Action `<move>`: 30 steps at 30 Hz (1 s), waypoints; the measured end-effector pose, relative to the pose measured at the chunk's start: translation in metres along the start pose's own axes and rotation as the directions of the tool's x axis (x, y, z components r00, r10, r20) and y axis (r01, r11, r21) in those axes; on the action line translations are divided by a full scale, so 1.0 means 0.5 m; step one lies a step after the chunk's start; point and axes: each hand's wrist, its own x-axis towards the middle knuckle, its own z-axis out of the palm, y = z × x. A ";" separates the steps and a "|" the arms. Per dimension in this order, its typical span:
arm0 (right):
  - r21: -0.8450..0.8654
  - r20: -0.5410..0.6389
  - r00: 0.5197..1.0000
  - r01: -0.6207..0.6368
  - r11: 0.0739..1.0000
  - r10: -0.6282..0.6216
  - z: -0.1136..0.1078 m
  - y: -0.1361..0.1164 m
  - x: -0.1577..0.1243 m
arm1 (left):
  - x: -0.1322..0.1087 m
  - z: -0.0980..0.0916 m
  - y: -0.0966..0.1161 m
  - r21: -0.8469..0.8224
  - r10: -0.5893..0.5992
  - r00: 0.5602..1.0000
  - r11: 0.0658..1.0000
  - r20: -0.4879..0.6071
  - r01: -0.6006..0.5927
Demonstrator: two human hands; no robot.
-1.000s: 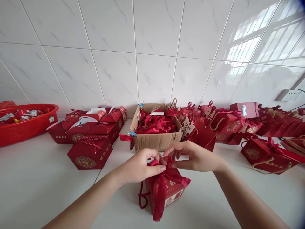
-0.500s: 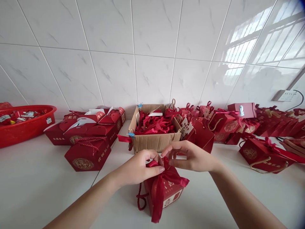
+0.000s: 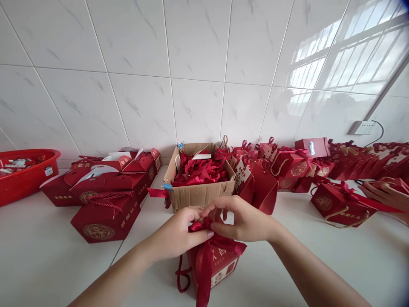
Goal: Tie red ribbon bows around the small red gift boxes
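Observation:
A red gift box (image 3: pixel 220 266) with pale lettering stands on the white tabletop close in front of me. Wide red satin ribbon (image 3: pixel 204 270) is gathered at its top, one tail hanging down the front and another lying to the right. My left hand (image 3: pixel 182 232) pinches the ribbon between thumb and fingers at the gathered spot. From the other side, my right hand (image 3: pixel 231 219) closes thumb and fingers on the same ribbon, and the two hands nearly meet. Down the box's left side dangles a twisted red cord handle (image 3: pixel 182 277).
Behind the box, a cardboard carton (image 3: pixel 201 196) holds many red ribbons. Red boxes (image 3: pixel 105 219) stand left, beside a red basin (image 3: pixel 28 177). Further finished-looking boxes (image 3: pixel 341 204) line the right, where another person's hand (image 3: pixel 386 196) touches a box.
My view has shifted slightly right. My right fingers have come in closer to the ribbon's gathered spot. Another person's hand has appeared at the right edge.

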 end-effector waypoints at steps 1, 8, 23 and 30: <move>-0.007 -0.001 1.000 0.001 1.000 -0.001 0.002 -0.001 0.000 | 0.000 0.001 0.000 0.002 -0.010 1.000 1.000 -0.002 0.010; -0.178 -0.066 0.996 -0.070 0.981 0.059 0.019 -0.021 0.001 | 0.005 0.004 0.008 -0.013 0.028 0.999 1.000 0.026 -0.028; -0.297 -0.128 0.981 -0.180 0.938 0.148 -0.002 -0.026 -0.003 | 0.006 0.004 0.009 0.020 -0.019 1.000 1.000 -0.009 0.019; -0.239 -0.082 0.986 -0.164 0.957 0.148 0.000 -0.025 -0.001 | 0.008 0.005 0.002 0.001 -0.013 1.000 1.000 -0.010 0.013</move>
